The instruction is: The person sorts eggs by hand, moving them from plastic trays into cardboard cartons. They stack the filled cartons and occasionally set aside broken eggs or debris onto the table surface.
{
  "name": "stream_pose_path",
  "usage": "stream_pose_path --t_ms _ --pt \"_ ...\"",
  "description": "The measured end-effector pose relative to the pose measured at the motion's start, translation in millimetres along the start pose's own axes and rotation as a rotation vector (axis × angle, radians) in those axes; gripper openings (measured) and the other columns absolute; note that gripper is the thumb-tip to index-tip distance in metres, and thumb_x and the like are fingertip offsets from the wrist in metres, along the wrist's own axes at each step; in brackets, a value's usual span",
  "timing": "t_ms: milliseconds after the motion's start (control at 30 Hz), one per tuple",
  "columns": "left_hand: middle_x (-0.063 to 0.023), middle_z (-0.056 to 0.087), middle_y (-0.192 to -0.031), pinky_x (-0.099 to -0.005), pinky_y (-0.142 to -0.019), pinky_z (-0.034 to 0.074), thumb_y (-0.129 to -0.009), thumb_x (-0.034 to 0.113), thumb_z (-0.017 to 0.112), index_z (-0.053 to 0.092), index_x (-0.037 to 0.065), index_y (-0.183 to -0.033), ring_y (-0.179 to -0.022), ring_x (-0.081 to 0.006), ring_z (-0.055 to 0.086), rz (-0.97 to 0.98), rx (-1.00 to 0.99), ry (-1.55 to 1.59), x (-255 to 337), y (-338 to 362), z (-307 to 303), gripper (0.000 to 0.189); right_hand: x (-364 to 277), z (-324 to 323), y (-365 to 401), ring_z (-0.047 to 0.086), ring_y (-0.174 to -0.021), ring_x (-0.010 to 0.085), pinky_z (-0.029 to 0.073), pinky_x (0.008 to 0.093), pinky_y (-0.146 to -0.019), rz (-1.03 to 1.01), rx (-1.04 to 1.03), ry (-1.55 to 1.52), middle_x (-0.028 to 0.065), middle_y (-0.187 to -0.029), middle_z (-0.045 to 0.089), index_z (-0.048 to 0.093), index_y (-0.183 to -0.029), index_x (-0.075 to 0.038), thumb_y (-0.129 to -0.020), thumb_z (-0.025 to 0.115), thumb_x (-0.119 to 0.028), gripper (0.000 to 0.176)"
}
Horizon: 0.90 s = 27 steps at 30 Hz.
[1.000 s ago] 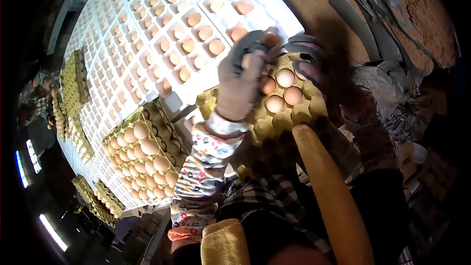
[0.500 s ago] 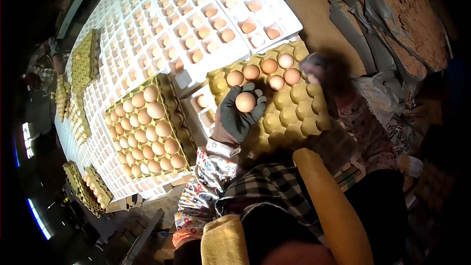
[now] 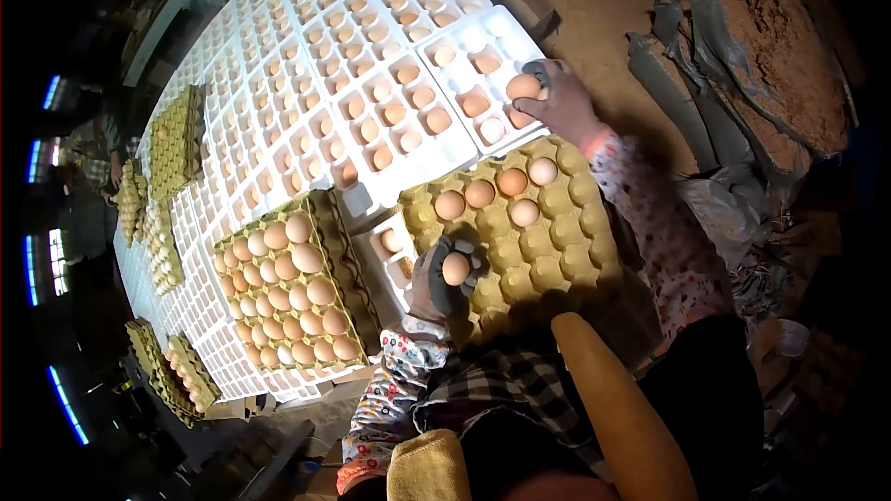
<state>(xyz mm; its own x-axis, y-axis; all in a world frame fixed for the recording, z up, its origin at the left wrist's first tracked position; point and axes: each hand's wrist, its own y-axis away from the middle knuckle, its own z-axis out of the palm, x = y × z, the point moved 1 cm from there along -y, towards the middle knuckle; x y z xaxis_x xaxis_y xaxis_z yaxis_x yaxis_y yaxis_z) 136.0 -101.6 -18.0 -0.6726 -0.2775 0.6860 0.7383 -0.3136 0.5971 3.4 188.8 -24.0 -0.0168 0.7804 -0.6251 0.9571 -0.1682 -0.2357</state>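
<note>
A right-hand egg (image 3: 524,87) is pinched between the thumb and fingers of the gloved right hand (image 3: 562,104), at the outer side of a white foam tray (image 3: 501,48); whether it is clear of its cell cannot be told. If it were squeezed too hard or let slip, it could be cracked against the egg just beside it.

By the gloved left hand (image 3: 436,286), a left-hand egg (image 3: 456,269) is cradled in curled fingers, palm turned up — it is held from below rather than clamped, so it could be rolled out if the wrist were tilted.

Just beside that hand, a pulp tray (image 3: 575,255) is occupied by five eggs, four in the far row and one in the next. Should its edge be bumped by a sleeve, those eggs could be jolted, since the cups are shallow.

At the left, a filled tray stack (image 3: 357,269) is set near the left forearm and could be knocked by a careless elbow. Beyond, rows of foam trays (image 3: 432,162) are dotted with eggs; at the far right, a heap of brown material (image 3: 775,56) is partly bordered by dark sheeting (image 3: 719,56).
</note>
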Motion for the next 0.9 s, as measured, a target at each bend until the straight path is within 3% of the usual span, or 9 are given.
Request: stream_pose_path --t_ms 133,300,367,500,600,633,667,800,900 --pt "-0.0068 0.066 -0.074 -0.0240 -0.047 0.041 -0.099 0.036 0.045 0.062 0.001 -0.094 -0.055 -0.0125 0.056 -0.100 -0.002 -0.023 4.3 -4.9 -8.5 0.039 18.2 37.5 -48.4 0.057 -0.103 0.0381 0.047 0.0431 -0.087 0.113 -0.251 0.064 0.0206 -0.112 0.057 0.057 -0.115 -0.005 -0.074 0.072 -0.028 0.049" --pt "-0.0098 0.067 -0.076 -0.0239 -0.050 0.047 -0.099 0.035 0.045 0.064 0.000 -0.096 -0.058 -0.0140 0.060 -0.125 -0.069 -0.062 14.3 -7.3 -12.0 0.040 60.3 72.2 -56.6 0.053 -0.105 0.0376 0.041 0.0492 -0.090 -0.032 0.070 0.155 0.0169 -0.109 0.057 0.058 -0.113 -0.008 -0.079 0.063 -0.027 0.039" --pt "-0.0037 0.067 -0.089 -0.0206 -0.054 0.044 -0.101 0.037 0.040 0.061 0.005 -0.114 -0.067 -0.0097 0.058 -0.127 -0.039 0.070 21.5 2.4 -3.0 0.041 31.6 68.9 -47.7 0.053 -0.104 0.0411 0.044 0.0468 -0.090 -0.076 0.096 0.077 0.0216 -0.111 0.058 0.056 -0.117 -0.003 -0.081 0.061 -0.017 0.040" --pt "-0.0054 0.061 -0.110 -0.0229 -0.071 0.050 -0.093 0.009 0.058 0.039 0.002 -0.139 -0.090 -0.0106 0.060 -0.029 -0.452 0.051 34.7 40.7 -44.4 0.051 -82.5 66.4 2.1 0.053 -0.107 0.0396 0.043 0.0447 -0.093 -0.200 -0.138 -0.214 0.0209 -0.116 0.058 0.053 -0.122 -0.001 -0.086 0.059 -0.011 0.038" --pt "-0.0059 0.059 -0.114 -0.0247 -0.081 0.049 -0.087 0.011 0.067 0.038 0.001 -0.139 -0.095 -0.0113 0.058 0.111 -0.382 -0.114 119.7 93.1 -53.8 0.061 -162.7 69.7 42.4 0.049 -0.112 0.0381 0.040 0.0438 -0.095 -0.359 -0.316 -0.269 0.0191 -0.120 0.053 0.050 -0.125 -0.002 -0.086 0.060 -0.013 0.041" --pt "-0.0080 0.059 -0.117 -0.0270 -0.083 0.050 -0.087 0.010 0.067 0.039 0.001 -0.139 -0.099 -0.0140 0.059 0.335 -0.261 -0.276 143.5 102.2 -73.4 0.060 -182.4 74.7 57.5 0.049 -0.111 0.0381 0.040 0.0442 -0.095 -0.329 -0.346 -0.348 0.0193 -0.120 0.052 0.050 -0.125 -0.002 -0.086 0.061 -0.015 0.042" --pt "-0.0101 0.058 -0.119 -0.0300 -0.083 0.052 -0.086 0.008 0.065 0.041 0.001 -0.137 -0.101 -0.0172 0.060 0.229 -0.245 -0.162 182.5 113.8 -92.4 0.057 -193.0 83.1 71.6 0.049 -0.110 0.0385 0.040 0.0439 -0.094 -0.306 -0.372 -0.368 0.0200 -0.120 0.052 0.050 -0.125 -0.001 -0.086 0.062 -0.018 0.044" --pt "-0.0058 0.059 -0.099 -0.0286 -0.067 0.052 -0.090 0.012 0.061 0.046 0.006 -0.132 -0.076 -0.0160 0.060 0.728 0.225 -0.037 266.0 116.2 -206.0 0.046 -274.3 96.4 119.0 0.040 -0.119 0.0425 0.033 0.0504 -0.102 -0.434 -0.342 -0.345 0.0223 -0.129 0.045 0.045 -0.130 0.000 -0.083 0.066 -0.025 0.057" --pt "-0.0043 0.059 -0.092 -0.0276 -0.065 0.052 -0.089 0.010 0.062 0.050 0.009 -0.128 -0.072 -0.0146 0.059 0.791 0.507 0.057 277.4 83.8 -322.2 0.041 -319.2 132.7 139.6 0.031 -0.128 0.0434 0.025 0.0551 -0.107 -0.435 -0.400 -0.221 0.0264 -0.141 0.031 0.044 -0.133 -0.002 -0.078 0.070 -0.029 0.066"
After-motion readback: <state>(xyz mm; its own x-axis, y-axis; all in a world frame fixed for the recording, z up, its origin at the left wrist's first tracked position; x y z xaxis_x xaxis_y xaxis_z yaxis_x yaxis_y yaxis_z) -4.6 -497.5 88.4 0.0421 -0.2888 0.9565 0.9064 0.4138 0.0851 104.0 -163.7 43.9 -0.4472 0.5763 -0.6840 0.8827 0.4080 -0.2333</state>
